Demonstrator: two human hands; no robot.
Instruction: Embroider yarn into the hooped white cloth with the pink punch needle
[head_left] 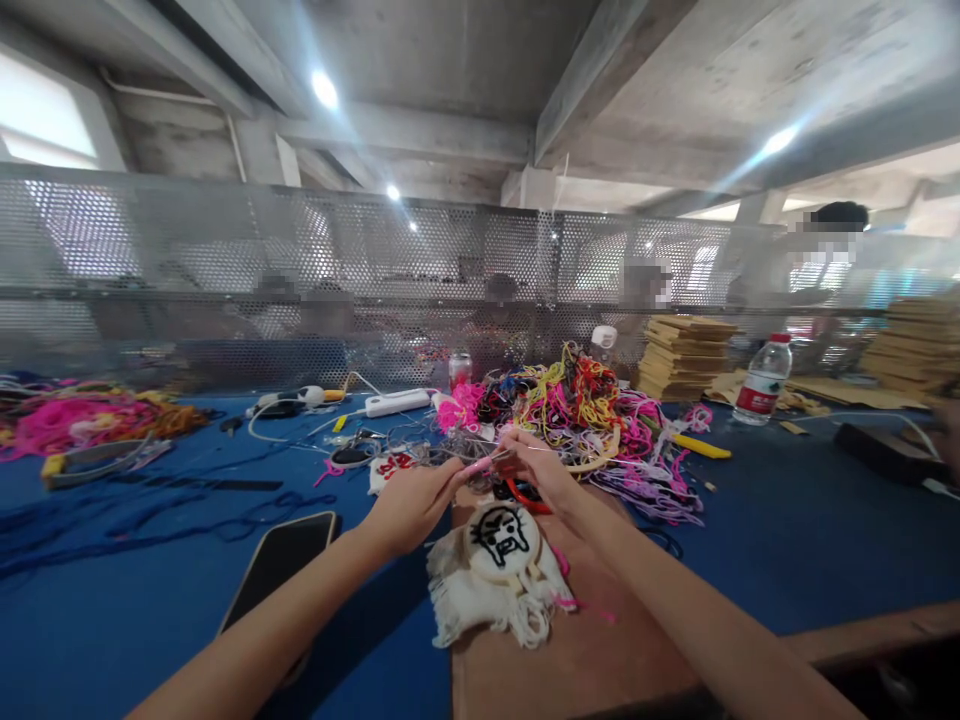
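My left hand (420,497) is closed around a slim pink pen-like tool (475,468), its tip pointing right. My right hand (541,470) pinches at that tip; a fine pale strand seems to run there, but what the fingers hold is too small to make out. Just below both hands lies an embroidery hoop (501,542) with white cloth and a black stitched face. Loose fringed cloth (469,605) spreads around it. Behind my left hand sits a white piece with red stitching (391,468). Red handles (525,497), perhaps of scissors, show under my right hand.
A tangled yarn heap (570,400) rises behind my hands, with a yellow-handled tool (701,446) at its right. A phone (281,565) lies left. Further off stand a water bottle (763,380), stacked brown packets (682,355), a can (460,370) and a perforated metal screen (420,250).
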